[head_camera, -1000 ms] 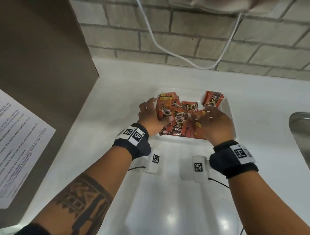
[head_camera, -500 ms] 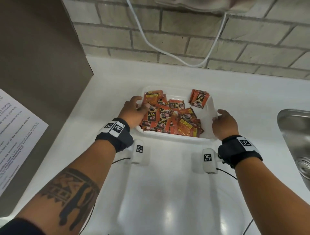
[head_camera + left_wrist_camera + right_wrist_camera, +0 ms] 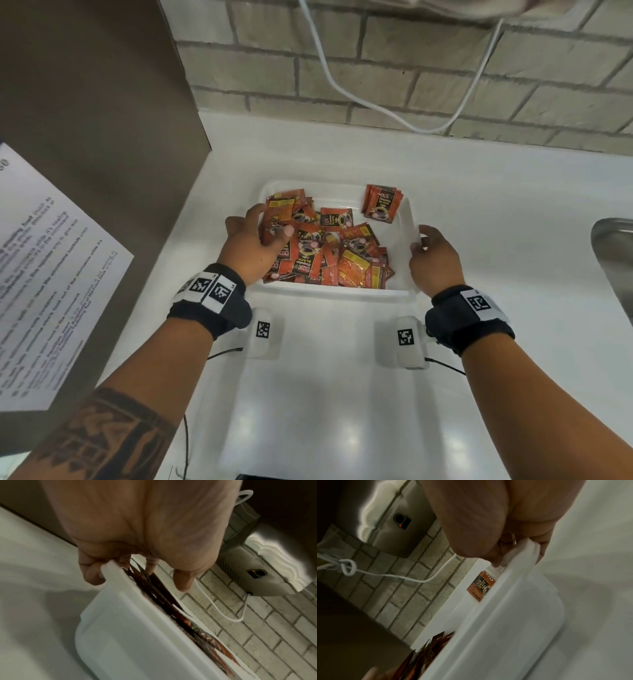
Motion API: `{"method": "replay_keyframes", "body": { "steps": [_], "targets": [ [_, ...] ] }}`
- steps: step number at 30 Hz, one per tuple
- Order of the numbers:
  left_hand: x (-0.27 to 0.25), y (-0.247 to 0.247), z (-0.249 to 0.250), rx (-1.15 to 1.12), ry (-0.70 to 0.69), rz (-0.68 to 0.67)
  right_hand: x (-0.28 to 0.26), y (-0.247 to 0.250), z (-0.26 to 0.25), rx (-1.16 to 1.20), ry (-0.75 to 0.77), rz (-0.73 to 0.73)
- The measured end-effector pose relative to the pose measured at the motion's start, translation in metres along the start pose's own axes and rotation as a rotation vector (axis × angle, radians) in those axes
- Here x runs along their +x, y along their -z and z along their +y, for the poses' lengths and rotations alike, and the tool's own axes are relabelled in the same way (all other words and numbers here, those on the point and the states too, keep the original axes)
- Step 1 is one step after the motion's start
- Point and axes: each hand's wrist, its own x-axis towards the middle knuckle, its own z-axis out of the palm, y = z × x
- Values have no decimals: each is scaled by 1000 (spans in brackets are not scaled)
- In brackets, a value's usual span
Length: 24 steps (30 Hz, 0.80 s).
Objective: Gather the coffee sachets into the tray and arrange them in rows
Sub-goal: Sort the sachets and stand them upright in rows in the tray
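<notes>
A white tray point(image 3: 335, 296) sits on the white counter and holds a loose pile of orange-red coffee sachets point(image 3: 325, 253). A small neat stack of sachets point(image 3: 382, 204) lies in its far right corner, also seen in the right wrist view point(image 3: 481, 586). My left hand point(image 3: 251, 241) is at the tray's left rim point(image 3: 128, 628). Its fingers curl over that edge and the thumb rests above the pile. My right hand point(image 3: 431, 253) pinches the tray's right rim point(image 3: 505, 615), thumb inside and fingers outside.
A steel sink point(image 3: 613, 260) lies at the right edge. A brown panel with a paper notice point(image 3: 51, 274) stands on the left. A white cable point(image 3: 376, 106) hangs on the brick wall below a metal dispenser point(image 3: 254, 574). Bare counter lies in front of the tray.
Both hands left the middle of the sachet pile and moved outward, the left to the tray's left rim and the right to its right rim.
</notes>
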Motion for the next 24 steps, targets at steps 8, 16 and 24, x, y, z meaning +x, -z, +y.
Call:
{"method": "replay_keyframes", "body": {
  "steps": [8, 16, 24],
  "targets": [
    [-1, 17, -18, 11, -13, 3, -17, -21, -12, 30, -37, 28],
    [3, 10, -14, -10, 22, 6, -10, -12, -8, 5, -24, 14],
    [3, 4, -13, 53, -1, 71, -10, -8, -9, -62, 48, 152]
  ]
}}
